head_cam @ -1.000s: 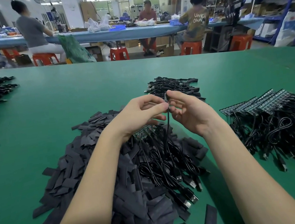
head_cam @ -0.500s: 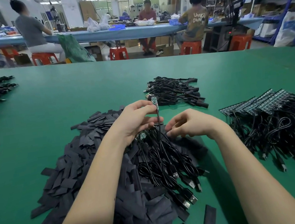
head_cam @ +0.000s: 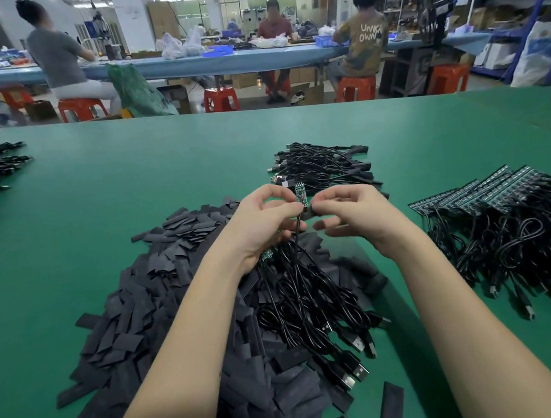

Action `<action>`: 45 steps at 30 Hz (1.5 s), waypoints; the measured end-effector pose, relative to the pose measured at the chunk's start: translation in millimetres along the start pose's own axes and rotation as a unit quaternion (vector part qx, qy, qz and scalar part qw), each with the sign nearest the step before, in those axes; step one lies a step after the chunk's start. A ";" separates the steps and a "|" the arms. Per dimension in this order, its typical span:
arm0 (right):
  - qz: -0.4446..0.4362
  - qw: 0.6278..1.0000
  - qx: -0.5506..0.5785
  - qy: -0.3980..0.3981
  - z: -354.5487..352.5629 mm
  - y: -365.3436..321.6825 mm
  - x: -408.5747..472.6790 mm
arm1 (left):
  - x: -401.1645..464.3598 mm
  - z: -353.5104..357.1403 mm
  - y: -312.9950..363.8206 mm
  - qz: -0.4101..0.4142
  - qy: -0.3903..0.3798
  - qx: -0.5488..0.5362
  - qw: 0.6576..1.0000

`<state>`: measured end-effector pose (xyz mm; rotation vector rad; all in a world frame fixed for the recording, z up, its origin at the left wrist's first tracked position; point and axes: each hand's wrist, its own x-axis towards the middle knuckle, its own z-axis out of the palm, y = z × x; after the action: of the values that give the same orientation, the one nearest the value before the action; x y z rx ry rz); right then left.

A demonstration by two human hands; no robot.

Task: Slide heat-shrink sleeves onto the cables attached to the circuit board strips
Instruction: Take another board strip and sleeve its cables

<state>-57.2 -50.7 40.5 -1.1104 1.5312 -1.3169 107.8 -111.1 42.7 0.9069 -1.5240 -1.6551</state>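
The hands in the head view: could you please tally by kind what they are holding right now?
Small green circuit board strip, pinched by the left hand: 1
Thin black cable hanging from that strip: 1
Short black heat-shrink sleeve, pinched by the right hand: 1
Total: 3

Right hand (head_cam: 350, 215) up off cable pile (head_cam: 311, 294), now level with left hand (head_cam: 265, 223), fingertips pinching dark sleeve (head_cam: 308, 212) just below circuit board strip (head_cam: 299, 192). Strip was lowered briefly, now upright again in left hand's pinch; hands nearly touching.
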 end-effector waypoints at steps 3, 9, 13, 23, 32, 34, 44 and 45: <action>-0.012 0.991 0.132 -0.005 0.2 -4.0 0.3 | -0.3 1.2 0.6 0.007 -0.006 -0.002 1.000; -0.034 0.976 0.205 -0.069 4.1 -1.2 0.5 | 2.4 -2.1 -0.1 0.004 0.000 -0.026 1.000; -0.063 0.976 0.191 -0.083 6.1 1.1 -1.6 | 5.1 -5.7 -1.4 0.000 0.005 -0.032 0.999; -0.064 0.973 0.205 -0.086 9.5 5.9 2.0 | 5.3 -5.5 -3.5 -0.007 0.007 -0.045 0.999; -0.065 0.978 0.197 -0.017 6.0 7.2 2.3 | 4.8 -6.0 -3.9 -0.012 0.006 -0.044 0.999; -0.071 0.971 0.230 -0.002 3.4 6.1 2.6 | 5.5 -5.8 -3.7 -0.011 0.006 -0.041 0.999; -0.113 0.946 0.304 -0.011 -4.4 -1.7 4.0 | 1.6 -2.8 1.9 0.022 -0.029 0.019 0.999; -0.113 0.948 0.298 -0.012 -3.6 -1.8 3.7 | 1.1 -2.1 2.2 0.026 -0.028 0.026 0.999</action>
<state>-61.5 -53.4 42.6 -0.9103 0.8962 -1.7598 109.2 -113.2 44.7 0.8488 -1.6217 -1.6224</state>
